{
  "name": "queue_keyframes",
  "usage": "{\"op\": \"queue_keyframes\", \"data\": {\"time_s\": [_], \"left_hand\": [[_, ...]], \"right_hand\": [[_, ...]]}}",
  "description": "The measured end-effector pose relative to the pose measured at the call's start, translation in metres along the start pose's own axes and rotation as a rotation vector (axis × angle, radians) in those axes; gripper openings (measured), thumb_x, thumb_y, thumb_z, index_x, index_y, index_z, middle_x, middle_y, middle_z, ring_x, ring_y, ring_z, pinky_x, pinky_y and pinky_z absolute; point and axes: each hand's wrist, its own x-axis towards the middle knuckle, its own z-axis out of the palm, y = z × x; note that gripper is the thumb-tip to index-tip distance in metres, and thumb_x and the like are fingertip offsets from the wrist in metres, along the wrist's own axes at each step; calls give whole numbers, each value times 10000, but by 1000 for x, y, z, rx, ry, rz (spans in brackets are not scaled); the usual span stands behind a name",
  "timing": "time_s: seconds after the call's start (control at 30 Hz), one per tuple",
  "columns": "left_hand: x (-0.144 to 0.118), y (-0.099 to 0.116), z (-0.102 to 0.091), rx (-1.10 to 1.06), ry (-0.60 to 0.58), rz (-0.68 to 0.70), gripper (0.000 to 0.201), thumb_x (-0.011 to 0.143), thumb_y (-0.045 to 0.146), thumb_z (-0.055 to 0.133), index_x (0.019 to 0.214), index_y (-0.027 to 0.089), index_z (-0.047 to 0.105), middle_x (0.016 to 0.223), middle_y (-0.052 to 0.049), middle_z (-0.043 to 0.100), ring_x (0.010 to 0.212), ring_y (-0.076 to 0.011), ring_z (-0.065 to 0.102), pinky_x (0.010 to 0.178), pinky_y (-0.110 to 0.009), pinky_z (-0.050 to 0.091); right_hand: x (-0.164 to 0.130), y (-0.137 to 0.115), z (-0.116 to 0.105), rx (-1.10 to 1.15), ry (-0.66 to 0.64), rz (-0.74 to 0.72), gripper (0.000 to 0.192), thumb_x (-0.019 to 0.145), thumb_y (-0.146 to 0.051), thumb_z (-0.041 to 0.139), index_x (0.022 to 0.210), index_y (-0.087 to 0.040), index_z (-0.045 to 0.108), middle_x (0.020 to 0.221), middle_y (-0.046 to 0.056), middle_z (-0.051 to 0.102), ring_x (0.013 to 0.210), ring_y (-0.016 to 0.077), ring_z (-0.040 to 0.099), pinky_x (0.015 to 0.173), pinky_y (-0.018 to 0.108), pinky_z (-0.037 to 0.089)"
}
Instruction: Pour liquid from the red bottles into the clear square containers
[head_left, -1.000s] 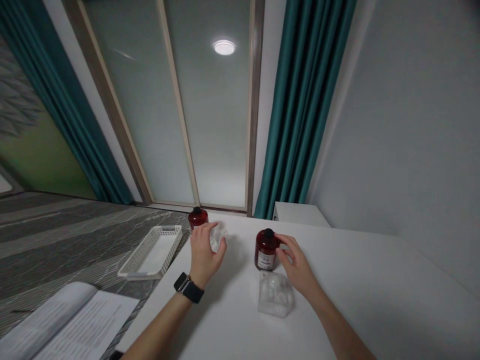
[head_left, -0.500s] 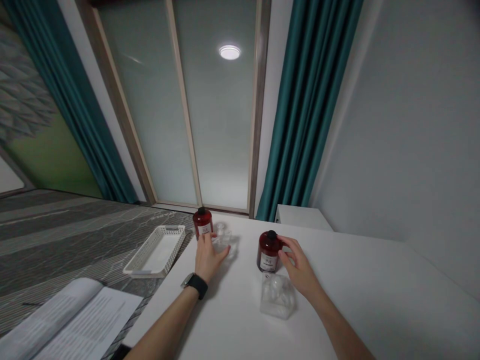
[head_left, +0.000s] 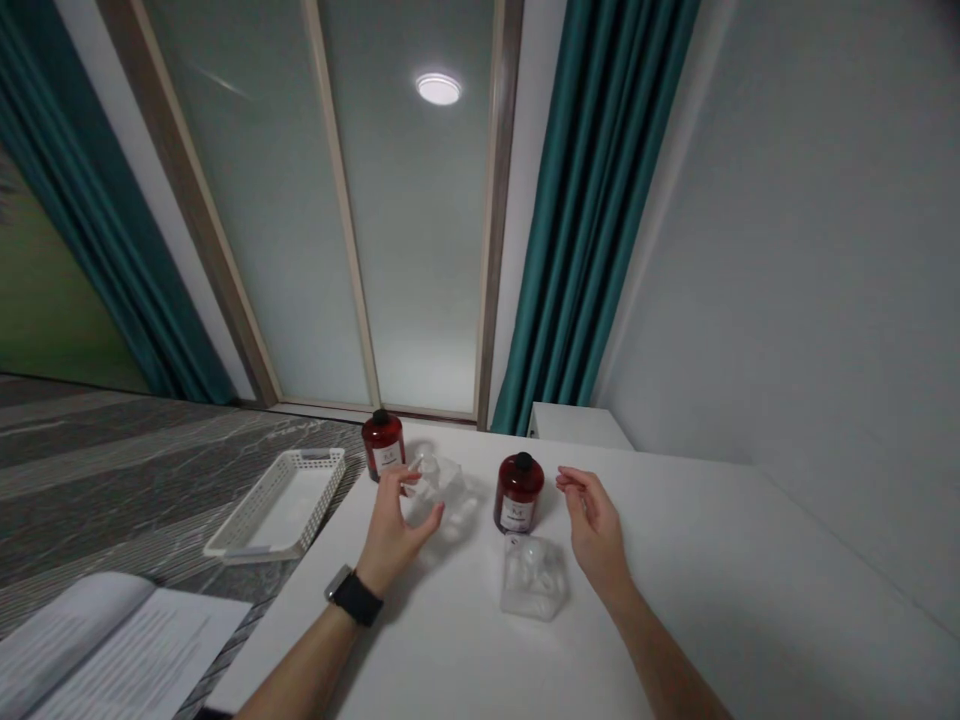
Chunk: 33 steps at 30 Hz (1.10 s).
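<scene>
On the white table [head_left: 465, 640] stand two dark red bottles with black caps and pale labels: the left bottle [head_left: 383, 443] at the far left edge, the right bottle [head_left: 519, 490] nearer the middle. My left hand [head_left: 397, 525], with a dark watch [head_left: 355, 594] on its wrist, has fingers and thumb at the near side of a clear plastic container [head_left: 442, 478], gripping it loosely. Part of that container is hard to make out. Another clear plastic container [head_left: 534, 580] lies just in front of the right bottle. My right hand [head_left: 596, 535] hovers right of this bottle, apart from it, fingers loosely bent and holding nothing.
Left of the table, lower down, are a white perforated basket [head_left: 281, 505] and an open book [head_left: 161, 640] on a grey striped surface. Behind the table stand a white cabinet [head_left: 577, 425], a teal curtain [head_left: 600, 220] and frosted sliding doors [head_left: 420, 250].
My right hand has let go of the right bottle and drawn away to its right. My left hand has come slightly toward me, the clear container shifting with it. The view has turned slightly right.
</scene>
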Motion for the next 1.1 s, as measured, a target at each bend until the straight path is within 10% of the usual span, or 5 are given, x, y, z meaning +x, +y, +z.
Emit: {"op": "queue_keyframes", "data": {"time_s": [0.23, 0.4, 0.57, 1.1], "left_hand": [[-10, 23, -4, -59, -152, 340, 434, 777, 255, 709, 1146, 200, 488, 1158, -111, 547, 1059, -266, 588, 892, -430, 544], [-12, 29, -1, -88, -118, 425, 448, 792, 280, 724, 1169, 207, 493, 1146, -117, 570, 1024, -266, 611, 833, -413, 573], [-12, 29, 1, -54, -124, 488, 440, 815, 312, 726, 1178, 210, 500, 1152, -125, 577, 1020, -272, 622, 819, -425, 585], [-20, 95, 55, -121, -182, 430, 402, 750, 380, 801, 1074, 233, 613, 1112, -103, 614, 989, -284, 648, 786, -414, 603]], "right_hand": [[-42, -13, -24, -80, -187, -136, 249, 936, -241, 502, 1165, -255, 600, 1044, 67, 632, 990, 237, 615, 880, 399, 514], [-68, -11, -33, -183, -428, 75, 802, 706, -149, 721, 1431, -263, 397, 1454, 110, 433, 1344, 315, 424, 1130, 521, 356], [-67, -19, -29, -172, -536, 193, 761, 720, -101, 684, 1421, -265, 436, 1385, 93, 514, 1311, 282, 462, 1143, 501, 345], [-69, 7, -77, -149, -173, 142, 528, 803, -237, 667, 1308, -241, 509, 1292, 113, 587, 1173, 266, 591, 975, 430, 528]]}}
